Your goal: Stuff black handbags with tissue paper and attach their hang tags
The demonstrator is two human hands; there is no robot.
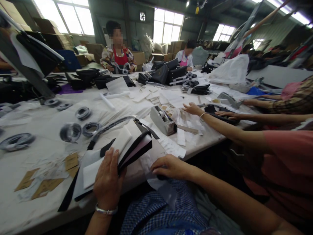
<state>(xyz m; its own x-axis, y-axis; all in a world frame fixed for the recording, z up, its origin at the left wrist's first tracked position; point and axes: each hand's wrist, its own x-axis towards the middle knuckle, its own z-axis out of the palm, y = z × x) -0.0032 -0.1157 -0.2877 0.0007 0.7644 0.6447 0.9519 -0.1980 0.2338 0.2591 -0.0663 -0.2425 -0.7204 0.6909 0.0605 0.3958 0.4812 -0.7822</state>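
My left hand (107, 181) lies flat, fingers stretched out, on a black bag wrapped in white paper (122, 148) at the table's near edge. A black strap (110, 126) runs from the bag toward the back left. My right hand (170, 167) rests at the table edge with fingers curled over a sheet of clear plastic film (161, 187) that hangs down over my lap. Whether it grips the film I cannot tell for sure, but the fingers are pressed on it.
A grey tape dispenser (162, 120) stands right of the bag. Coiled straps (70, 132) and brown tags (70, 161) lie to the left. A co-worker's arm (220, 125) reaches across from the right. Black bags (168, 74) and other people sit at the far side.
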